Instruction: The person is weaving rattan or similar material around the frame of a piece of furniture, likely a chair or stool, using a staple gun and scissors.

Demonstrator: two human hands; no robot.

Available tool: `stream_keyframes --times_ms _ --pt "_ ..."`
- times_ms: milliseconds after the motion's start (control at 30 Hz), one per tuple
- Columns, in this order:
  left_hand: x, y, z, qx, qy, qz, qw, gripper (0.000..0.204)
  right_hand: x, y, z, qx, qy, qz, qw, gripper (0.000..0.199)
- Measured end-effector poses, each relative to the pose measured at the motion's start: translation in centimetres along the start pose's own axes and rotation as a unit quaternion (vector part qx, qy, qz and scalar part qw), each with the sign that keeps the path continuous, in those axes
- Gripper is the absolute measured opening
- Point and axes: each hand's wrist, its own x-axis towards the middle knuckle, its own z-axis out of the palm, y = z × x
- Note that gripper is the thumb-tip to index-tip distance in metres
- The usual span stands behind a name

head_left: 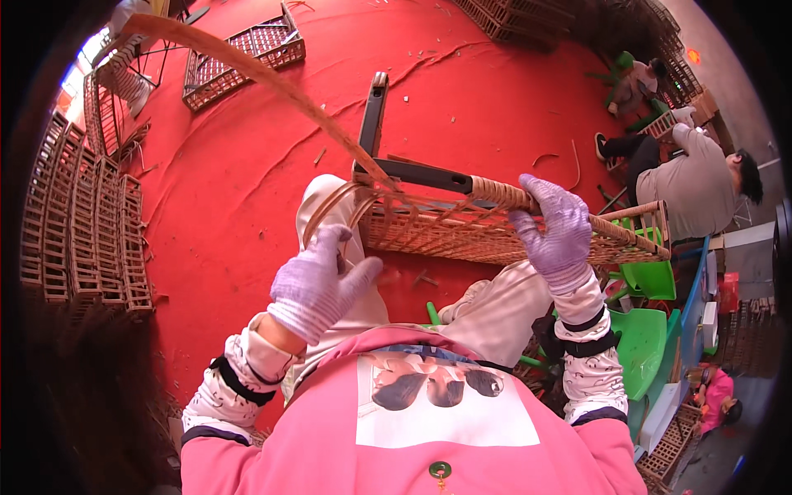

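Note:
A woven rattan frame or basket (445, 227) rests over my knees, its long wrapped rim running to the right. At its left end are black slotted bars (425, 175) meeting at a corner. My right hand (557, 231), in a lilac striped glove, grips the wrapped rim. A long flat brown strip (264, 80) rises from the black corner toward the far left. Curved loops of cane (334, 202) bend out beside that corner. Just below them my left hand (318, 280), gloved alike, has thumb and forefinger apart; I see nothing held in it.
Stacked woven crates (82, 219) line the left side, and another crate (243, 59) lies farther off on the red floor covering (247, 148). Green plastic chairs (639, 346) stand close on my right. A person in grey (697, 186) sits beyond them. Cane scraps litter the floor.

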Motion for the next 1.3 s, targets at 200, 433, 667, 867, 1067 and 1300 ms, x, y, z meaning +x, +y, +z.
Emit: stream_keyframes --times_ms 200,433,667,867,1067,1300 --pt "2.1 -1.3 0.1 -0.049 -0.015 -0.048 0.998 0.043 1.6 -1.5 0.4 0.048 0.006 0.005 0.999 0.045" --pt "2.2 -1.2 -3.2 -0.534 -0.125 0.037 0.835 0.021 9.3 -10.2 5.4 0.220 -0.031 -0.085 0.971 0.039" --pt "1.8 0.6 -1.4 -0.896 -0.173 0.007 0.409 0.036 2.8 -4.5 -0.1 0.779 0.098 0.179 0.593 0.023" --pt "7.8 6.0 -1.3 -0.156 0.150 0.537 0.816 0.064 4.6 -6.9 -0.5 0.590 0.122 0.095 0.793 0.026" --pt "10.4 8.3 -1.7 0.214 0.013 0.295 0.931 0.050 6.8 -4.1 0.6 0.882 0.126 0.269 0.367 0.035" --pt "10.1 7.0 -0.5 0.203 0.038 0.339 0.918 0.062 5.6 -7.9 -2.9 0.827 0.085 0.312 0.460 0.034"
